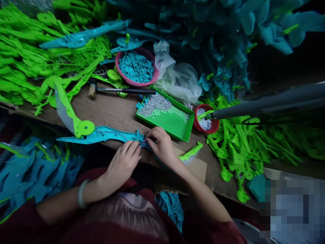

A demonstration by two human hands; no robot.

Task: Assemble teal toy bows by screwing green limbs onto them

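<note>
A heap of green parts (22,51) fills the far left of the bench (114,112), with a long blue part (83,34) lying across its top. Nearer the edge, a blue toy (101,134) lies flat along the bench front, a green arm (66,101) with a round hub (85,128) joined to its left end and rising up and away to the left. A thin red thread (109,130) runs along the toy toward the hands. The left hand (124,162), with a ring on one finger and a pale bangle (81,193) at the wrist, rests at the bench edge with its fingers curled and its fingertips pressed to the toy's right end; whether it pinches anything cannot be told. The right hand (162,145) sits just beside it, its fingers bent down onto the same end, thumb and forefinger close together at the thread. Behind the hands lies a hammer (122,90), and beyond it a pink bowl (149,79) of small blue pieces. A green tray (177,127) of screws stands just behind the right hand, a clear bag (177,79) behind that. Right of the tray is a red cup (213,127), then a grey tool (266,101) pointing left, above a second heap of green parts (241,149).
</note>
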